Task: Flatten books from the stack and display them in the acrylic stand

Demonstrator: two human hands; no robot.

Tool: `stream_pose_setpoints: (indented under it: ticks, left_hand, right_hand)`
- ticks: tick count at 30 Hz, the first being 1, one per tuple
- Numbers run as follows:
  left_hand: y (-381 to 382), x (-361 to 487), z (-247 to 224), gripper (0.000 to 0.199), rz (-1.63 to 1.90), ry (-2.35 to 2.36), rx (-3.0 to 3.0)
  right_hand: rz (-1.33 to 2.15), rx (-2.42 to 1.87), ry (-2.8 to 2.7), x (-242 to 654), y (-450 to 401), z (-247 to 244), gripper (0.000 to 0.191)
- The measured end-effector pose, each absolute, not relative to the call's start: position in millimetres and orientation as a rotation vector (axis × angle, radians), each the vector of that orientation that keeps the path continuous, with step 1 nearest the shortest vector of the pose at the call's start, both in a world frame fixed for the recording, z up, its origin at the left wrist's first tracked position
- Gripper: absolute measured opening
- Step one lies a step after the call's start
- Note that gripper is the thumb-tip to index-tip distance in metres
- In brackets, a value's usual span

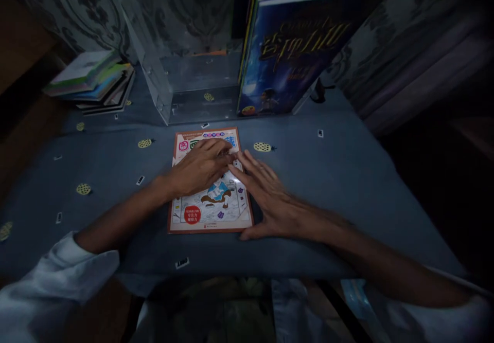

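A thin book with an orange border (210,224) lies flat on the blue-grey tablecloth, its cover facing up. My left hand (203,164) rests over the upper part of the cover, palm down, with its fingers loosely curved and pointing right; it grips nothing that I can see. At the book's right edge is my right hand (266,191), fingers spread and thumb apart near the lower right corner. Its fingertips are close to those of my left hand; whether they touch is unclear.
Behind the book stands a clear acrylic rack (165,91) holding upright books, including a dark blue one (285,60). A stack of books (92,83) lies at the back left. A small dark object (318,92) sits right of the rack. The tablecloth (328,178) has pineapple prints.
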State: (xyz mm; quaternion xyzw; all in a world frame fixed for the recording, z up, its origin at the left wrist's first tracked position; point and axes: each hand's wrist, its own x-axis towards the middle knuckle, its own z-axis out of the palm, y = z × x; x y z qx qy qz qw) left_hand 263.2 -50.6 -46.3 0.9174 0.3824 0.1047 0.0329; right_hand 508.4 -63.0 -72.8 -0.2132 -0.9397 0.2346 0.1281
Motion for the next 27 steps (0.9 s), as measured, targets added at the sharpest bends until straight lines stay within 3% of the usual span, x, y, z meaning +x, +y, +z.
stream_pose_setpoints:
  ticks: [12,18,27]
  left_hand:
    - [-144.0,274.3,-34.1,0.034,0.295,0.949,2.750]
    - [-161.6,268.3,-39.7,0.045,0.311,0.986,2.693]
    - [-162.6,219.1,-40.4,0.039,0.457,1.249,2.576]
  right_hand:
    - [0.703,-0.558,-2.684,508.4,-60.4,-80.4,0.128]
    - [0.618,-0.514,-2.737,510.5,-59.3,-82.6,0.119]
    - [0.571,-0.483,-2.754,513.0,-59.0,-86.4,0.105]
